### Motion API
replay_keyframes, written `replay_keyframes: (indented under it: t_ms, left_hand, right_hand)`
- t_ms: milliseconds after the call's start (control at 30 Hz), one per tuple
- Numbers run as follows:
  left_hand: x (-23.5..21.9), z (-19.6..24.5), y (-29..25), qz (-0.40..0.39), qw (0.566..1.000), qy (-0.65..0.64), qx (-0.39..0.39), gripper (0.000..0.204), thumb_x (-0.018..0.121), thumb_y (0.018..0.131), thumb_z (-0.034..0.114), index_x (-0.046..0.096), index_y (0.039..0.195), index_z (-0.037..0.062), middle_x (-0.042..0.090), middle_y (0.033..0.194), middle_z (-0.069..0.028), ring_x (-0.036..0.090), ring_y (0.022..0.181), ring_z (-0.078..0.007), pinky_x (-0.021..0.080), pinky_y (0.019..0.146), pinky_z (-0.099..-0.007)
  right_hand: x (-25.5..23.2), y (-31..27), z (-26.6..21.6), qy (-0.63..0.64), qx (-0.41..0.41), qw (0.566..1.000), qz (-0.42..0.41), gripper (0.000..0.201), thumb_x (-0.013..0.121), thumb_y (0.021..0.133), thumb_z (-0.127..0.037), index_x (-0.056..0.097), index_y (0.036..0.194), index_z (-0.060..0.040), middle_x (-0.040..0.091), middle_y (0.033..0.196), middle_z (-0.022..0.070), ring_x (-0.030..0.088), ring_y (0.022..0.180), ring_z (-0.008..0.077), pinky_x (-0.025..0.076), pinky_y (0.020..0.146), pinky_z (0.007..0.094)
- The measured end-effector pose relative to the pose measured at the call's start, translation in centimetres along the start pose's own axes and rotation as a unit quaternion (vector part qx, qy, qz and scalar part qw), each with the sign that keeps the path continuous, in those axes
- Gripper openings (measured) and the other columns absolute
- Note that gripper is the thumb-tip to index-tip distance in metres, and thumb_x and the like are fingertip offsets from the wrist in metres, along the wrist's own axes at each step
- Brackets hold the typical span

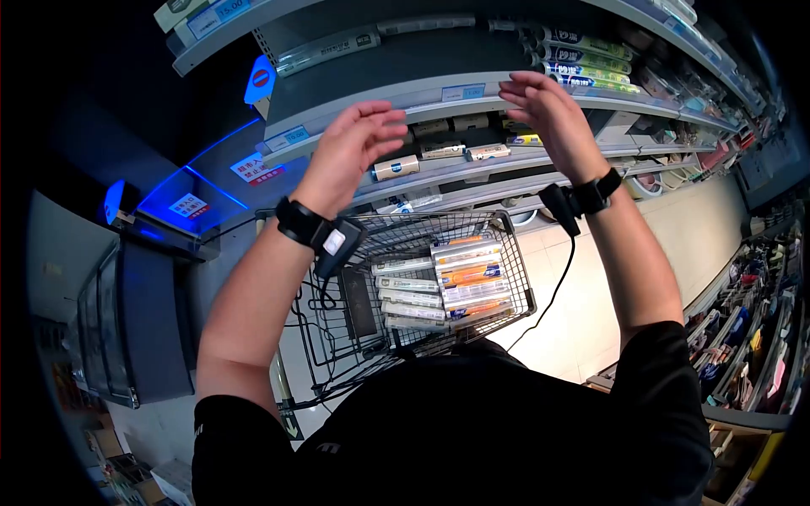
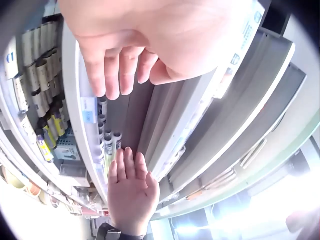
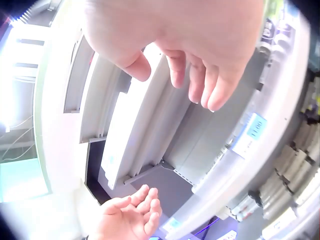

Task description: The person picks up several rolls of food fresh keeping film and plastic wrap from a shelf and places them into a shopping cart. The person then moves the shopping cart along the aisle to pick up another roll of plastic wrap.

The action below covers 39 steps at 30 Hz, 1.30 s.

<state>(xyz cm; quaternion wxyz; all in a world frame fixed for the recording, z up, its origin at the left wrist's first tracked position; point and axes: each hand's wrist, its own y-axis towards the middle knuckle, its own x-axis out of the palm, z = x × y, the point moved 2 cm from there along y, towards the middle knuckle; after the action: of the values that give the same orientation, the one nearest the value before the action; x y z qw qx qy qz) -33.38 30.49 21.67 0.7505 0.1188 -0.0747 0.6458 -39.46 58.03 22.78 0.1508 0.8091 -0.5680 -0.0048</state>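
Observation:
My left hand (image 1: 350,152) is raised in front of a store shelf (image 1: 405,67), its fingers loosely bent and holding nothing. Level with it on the other side, my right hand (image 1: 553,122) is also raised and holds nothing. In the left wrist view the right hand (image 2: 134,195) shows its palm with the fingers extended. Between the hands runs the shelf's front edge with a price tag (image 1: 462,93). Green-labelled rolls (image 1: 586,66) lie stacked on this shelf behind the right hand. Clear-wrapped rolls (image 1: 325,52) lie along its back left.
Below the hands stands a wire shopping cart (image 1: 530,293) holding white rolls (image 1: 411,299) and orange-and-silver rolls (image 1: 471,277). Short paper-wrapped rolls (image 1: 396,167) sit on a lower shelf. A cable (image 1: 561,291) hangs from the right wrist. Hanging goods (image 1: 742,329) stand at right.

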Motion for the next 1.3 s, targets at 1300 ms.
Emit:
replay_keyframes:
  t_ms: [1300]
  left_hand:
    - [-13.2,4.7,5.4,0.308,0.875,0.339,0.157,0.022,0.057,0.086,0.014,0.057,0.101,-0.0026,0.06,0.085,-0.0025,0.051,0.072,-0.009,0.04,0.062,-0.0249]
  right_hand:
    - [8.7,15.2,5.1,-0.048,0.039,0.997,-0.037,0.02,0.054,0.086,-0.022,0.06,0.092,-0.0044,0.058,0.086,0.0025,0.051,0.081,0.0112,0.039,0.079,0.0255]
